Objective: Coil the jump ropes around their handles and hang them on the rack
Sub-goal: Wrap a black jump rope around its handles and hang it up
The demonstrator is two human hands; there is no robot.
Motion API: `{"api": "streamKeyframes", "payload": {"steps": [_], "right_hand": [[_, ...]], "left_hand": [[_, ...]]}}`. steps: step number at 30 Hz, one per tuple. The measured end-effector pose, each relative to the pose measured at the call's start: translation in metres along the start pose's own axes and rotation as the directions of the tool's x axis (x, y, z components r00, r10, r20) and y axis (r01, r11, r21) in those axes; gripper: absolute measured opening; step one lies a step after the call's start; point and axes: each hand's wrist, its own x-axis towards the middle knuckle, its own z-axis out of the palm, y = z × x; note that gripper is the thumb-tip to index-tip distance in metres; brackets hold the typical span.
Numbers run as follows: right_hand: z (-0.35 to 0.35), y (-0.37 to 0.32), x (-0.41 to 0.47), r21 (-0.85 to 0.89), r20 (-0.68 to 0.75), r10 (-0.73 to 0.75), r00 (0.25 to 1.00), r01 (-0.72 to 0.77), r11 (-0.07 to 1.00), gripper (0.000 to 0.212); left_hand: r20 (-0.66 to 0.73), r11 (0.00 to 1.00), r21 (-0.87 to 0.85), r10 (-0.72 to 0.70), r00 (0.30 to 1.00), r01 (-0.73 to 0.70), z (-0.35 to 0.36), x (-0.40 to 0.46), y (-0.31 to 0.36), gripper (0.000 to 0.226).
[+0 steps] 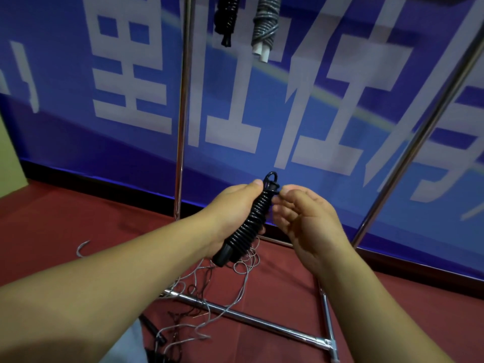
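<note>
My left hand grips a black jump rope coiled tightly around its handles, held tilted with a small loop at its top end. My right hand is beside the bundle's upper end, its fingertips at the rope near the loop; whether they pinch it is unclear. Two coiled ropes hang from the rack at the top: a black one and a grey one with white handle ends. Loose grey and dark ropes lie tangled on the red floor below my hands.
The chrome rack has an upright pole, a slanted pole at the right and base bars on the red carpet. A blue banner with white characters stands behind. A metal hook lies on the floor at left.
</note>
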Motion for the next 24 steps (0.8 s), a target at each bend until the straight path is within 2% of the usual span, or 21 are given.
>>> {"api": "streamKeyframes", "payload": {"steps": [4,12,17,24], "right_hand": [[-0.001,0.0,-0.002,-0.176,0.0,-0.196,0.981,0.193,0.965,0.017],[-0.012,0.0,-0.003,-0.345,0.007,-0.299,0.954,0.283,0.895,0.017],[-0.016,0.002,-0.001,-0.351,0.006,-0.266,0.964,0.251,0.902,0.024],[-0.019,0.002,0.0,-0.27,0.005,-0.11,0.994,0.107,0.957,0.022]], "left_hand": [[0.012,0.997,0.075,-0.007,1.0,0.006,0.0,-0.004,0.002,0.042],[-0.005,0.951,0.299,0.082,0.997,-0.076,-0.005,0.001,-0.005,0.036],[0.022,0.937,0.337,0.091,0.996,-0.093,-0.006,0.001,-0.008,0.034],[0.074,0.91,0.39,0.122,0.99,-0.141,-0.008,-0.001,-0.007,0.032]]}}
